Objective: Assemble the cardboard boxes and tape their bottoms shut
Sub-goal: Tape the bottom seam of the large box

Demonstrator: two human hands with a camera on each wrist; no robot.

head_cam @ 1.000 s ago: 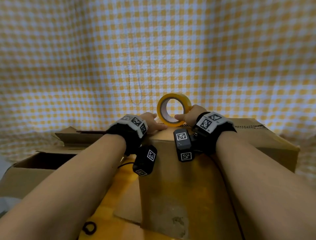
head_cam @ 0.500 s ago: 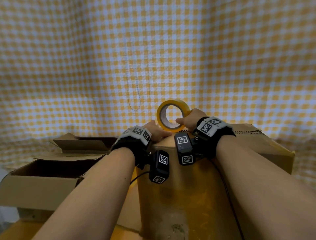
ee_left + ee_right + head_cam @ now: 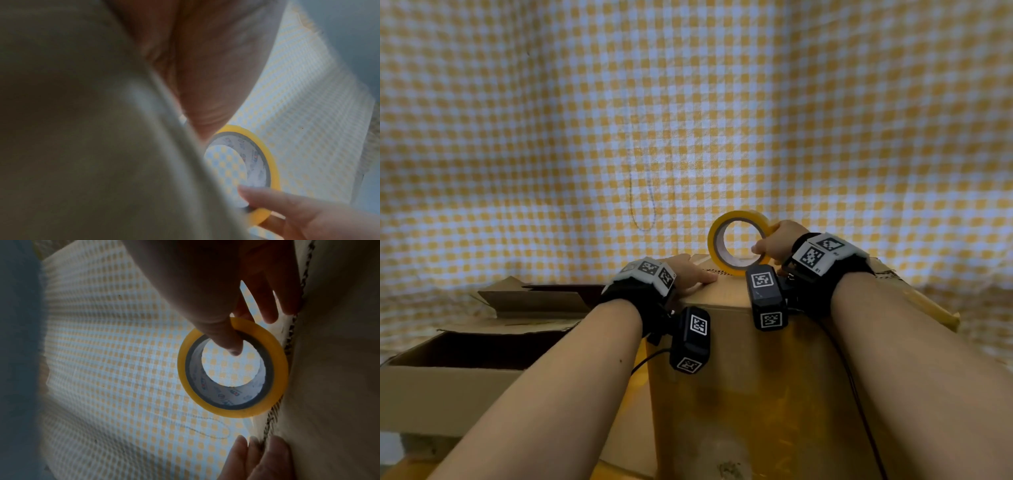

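A closed cardboard box (image 3: 739,370) stands in front of me with its flaps up. On its far edge stands a yellow tape roll (image 3: 736,240) (image 3: 232,368) (image 3: 257,164), upright. My right hand (image 3: 777,241) pinches the roll, thumb through the core and fingers behind it (image 3: 224,331). My left hand (image 3: 688,274) lies flat on the box top just left of the roll, fingers straight over the far edge (image 3: 261,456). Cardboard fills most of the left wrist view.
A second cardboard box (image 3: 448,370) lies open at the left, flaps spread. A yellow and white checked cloth (image 3: 688,120) hangs behind and covers the surface. The corrugated edge of a flap (image 3: 287,344) runs beside the roll.
The roll and my right hand have shifted slightly to the right along the box's far edge. My left hand has stayed flat on the top. My view rose a little.
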